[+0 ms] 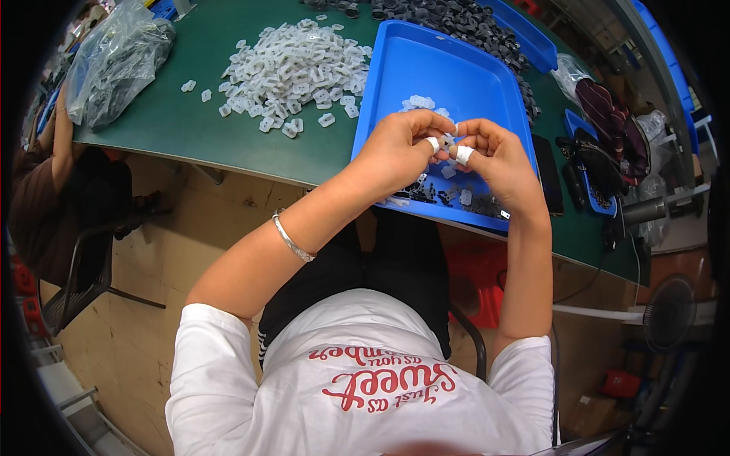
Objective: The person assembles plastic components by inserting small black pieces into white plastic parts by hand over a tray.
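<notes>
My left hand (395, 148) and my right hand (498, 156) meet above a blue tray (403, 68). Between their fingertips they pinch one small dark and white plastic part (447, 141). White tape wraps a fingertip on each hand. Under the hands, the tray holds a few white plastic pieces (420, 102) and small black parts (475, 201) near its front edge. A silver bangle (291, 239) circles my left wrist.
A heap of white plastic pieces (296, 68) lies on the green table (190, 121) left of the tray. Black ring parts (456, 19) pile up behind it. A clear bag (114, 61) sits far left beside another person's arm (61, 137). Dark items and bags (601, 129) crowd the right.
</notes>
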`<state>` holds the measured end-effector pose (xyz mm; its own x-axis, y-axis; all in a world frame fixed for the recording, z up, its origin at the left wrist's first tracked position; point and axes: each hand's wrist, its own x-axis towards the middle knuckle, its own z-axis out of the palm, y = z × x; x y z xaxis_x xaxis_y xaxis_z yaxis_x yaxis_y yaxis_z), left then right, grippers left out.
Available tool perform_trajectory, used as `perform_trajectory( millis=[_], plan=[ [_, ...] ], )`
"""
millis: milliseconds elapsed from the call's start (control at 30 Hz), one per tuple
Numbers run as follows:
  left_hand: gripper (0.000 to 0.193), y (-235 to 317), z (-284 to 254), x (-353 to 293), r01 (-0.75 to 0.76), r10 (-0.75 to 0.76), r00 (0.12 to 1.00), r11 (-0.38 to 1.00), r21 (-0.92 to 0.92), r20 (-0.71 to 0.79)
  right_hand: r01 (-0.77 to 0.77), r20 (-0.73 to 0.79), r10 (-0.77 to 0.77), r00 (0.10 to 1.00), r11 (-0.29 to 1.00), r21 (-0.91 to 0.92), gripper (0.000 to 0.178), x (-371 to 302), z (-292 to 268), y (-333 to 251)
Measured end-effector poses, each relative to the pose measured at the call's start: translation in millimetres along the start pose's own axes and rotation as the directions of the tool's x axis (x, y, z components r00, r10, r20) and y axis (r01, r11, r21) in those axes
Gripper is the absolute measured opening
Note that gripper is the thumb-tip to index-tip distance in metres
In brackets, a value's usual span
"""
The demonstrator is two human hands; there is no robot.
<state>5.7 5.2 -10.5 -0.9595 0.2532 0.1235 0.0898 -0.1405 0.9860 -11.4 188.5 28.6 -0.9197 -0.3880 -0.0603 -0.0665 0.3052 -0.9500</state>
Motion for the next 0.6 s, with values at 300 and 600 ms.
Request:
perform_trajectory(
  millis=[300, 600],
  plan=[
    [0.027, 0, 1, 0, -0.009, 0.009, 1.0, 0.999, 0.047, -0.009, 0.069, -0.127, -0.08, 0.989, 0.994, -0.085, 0.021, -2, 11, -2],
    [0.027, 0, 0, 2, 0.012, -0.01, 1.0, 0.999, 0.048, -0.029, 0.107, -0.222, -0.157, 0.962, 0.969, -0.224, 0.017, 1, 20, 3]
  ],
)
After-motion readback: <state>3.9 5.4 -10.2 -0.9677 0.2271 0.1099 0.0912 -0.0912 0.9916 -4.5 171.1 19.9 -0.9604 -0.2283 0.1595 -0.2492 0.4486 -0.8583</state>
